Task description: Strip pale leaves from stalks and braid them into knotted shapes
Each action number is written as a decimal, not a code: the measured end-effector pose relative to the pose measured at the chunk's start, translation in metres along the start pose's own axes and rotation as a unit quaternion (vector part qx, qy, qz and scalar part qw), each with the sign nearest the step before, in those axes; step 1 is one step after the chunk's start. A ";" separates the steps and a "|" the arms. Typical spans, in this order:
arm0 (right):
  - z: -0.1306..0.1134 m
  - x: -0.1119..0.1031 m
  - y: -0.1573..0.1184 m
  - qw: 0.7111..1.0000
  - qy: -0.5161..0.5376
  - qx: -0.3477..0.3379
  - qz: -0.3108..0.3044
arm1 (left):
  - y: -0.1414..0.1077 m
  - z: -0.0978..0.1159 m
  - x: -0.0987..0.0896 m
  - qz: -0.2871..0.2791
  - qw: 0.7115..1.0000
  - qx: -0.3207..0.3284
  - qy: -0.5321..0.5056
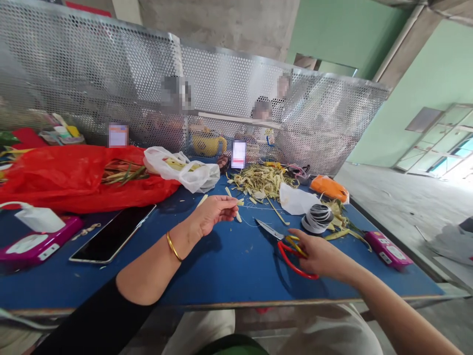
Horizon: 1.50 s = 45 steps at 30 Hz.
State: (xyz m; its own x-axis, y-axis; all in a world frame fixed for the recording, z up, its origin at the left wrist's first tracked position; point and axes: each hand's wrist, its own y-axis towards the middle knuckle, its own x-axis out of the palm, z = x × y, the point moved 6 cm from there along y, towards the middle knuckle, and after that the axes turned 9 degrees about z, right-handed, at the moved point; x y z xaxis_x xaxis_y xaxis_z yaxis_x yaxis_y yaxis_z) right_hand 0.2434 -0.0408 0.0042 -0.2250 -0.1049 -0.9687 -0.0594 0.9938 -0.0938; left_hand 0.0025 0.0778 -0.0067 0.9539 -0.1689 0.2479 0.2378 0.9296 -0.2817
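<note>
My left hand (216, 213) is over the blue table with its fingertips pinched on a small pale plant strip (240, 202). A thin white thread (264, 207) runs right from near those fingertips. My right hand (314, 252) grips a pair of scissors (291, 262) by a red handle loop; the blades point left towards the other hand. Just beyond the scissors stands a spool of white thread (317, 218). Behind both hands lies a heap of dry pale strips (263, 180), with a white scrap (299, 198) beside it.
To the left are a red plastic bag (66, 172), a white bag (201, 177), a dark-screened phone (114, 234) and a purple power strip (55, 239). Another purple block (388, 249) sits at the right edge. A perforated metal screen (232, 84) borders the back, people behind it.
</note>
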 end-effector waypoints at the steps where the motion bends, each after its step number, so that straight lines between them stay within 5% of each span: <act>1: 0.007 -0.001 -0.007 0.999 0.037 0.023 -0.004 | -0.001 0.000 0.000 0.001 1.000 -0.001 -0.001; 4: 0.019 0.002 -0.028 0.980 0.182 0.059 -0.049 | -0.002 0.000 0.001 0.001 1.000 0.001 -0.001; 9: 0.014 0.006 -0.058 0.887 0.428 0.155 -0.081 | -0.001 -0.003 0.001 -0.003 1.000 0.001 0.005; 14: -0.012 0.013 -0.058 0.740 0.656 0.126 -0.075 | 0.000 -0.008 0.004 -0.021 1.000 0.010 0.011; 19: -0.038 0.023 -0.043 0.694 0.701 0.091 -0.136 | -0.002 -0.009 0.007 -0.041 0.999 0.018 0.018; 24: -0.064 0.024 -0.021 0.726 0.669 0.107 -0.114 | -0.008 -0.009 0.012 -0.044 0.999 0.001 0.025; 29: -0.057 0.022 0.004 0.820 0.562 0.108 -0.005 | -0.012 -0.011 0.015 -0.040 0.998 -0.018 0.035; 32: -0.030 0.015 0.012 0.907 0.398 0.120 0.071 | -0.013 -0.008 0.015 -0.034 0.999 -0.012 0.034; 35: -0.008 0.002 0.011 0.982 0.090 0.100 0.133 | -0.013 -0.004 0.014 -0.026 0.999 -0.002 0.030; 39: 0.000 0.004 0.005 0.980 -0.143 0.094 0.100 | -0.017 -0.002 0.015 -0.033 0.999 0.015 0.027; 45: -0.019 -0.007 0.011 0.972 -0.206 0.059 0.100 | -0.018 -0.004 0.020 -0.048 0.996 0.059 0.036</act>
State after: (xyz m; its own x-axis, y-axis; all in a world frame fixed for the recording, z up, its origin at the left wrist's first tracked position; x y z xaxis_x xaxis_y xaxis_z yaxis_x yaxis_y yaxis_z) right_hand 0.2258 -0.0299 0.0142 0.1901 0.0892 -0.9777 0.0636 0.9926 0.1030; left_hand 0.0184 0.0565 -0.0001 0.9398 -0.2776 0.1992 0.3089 0.9395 -0.1483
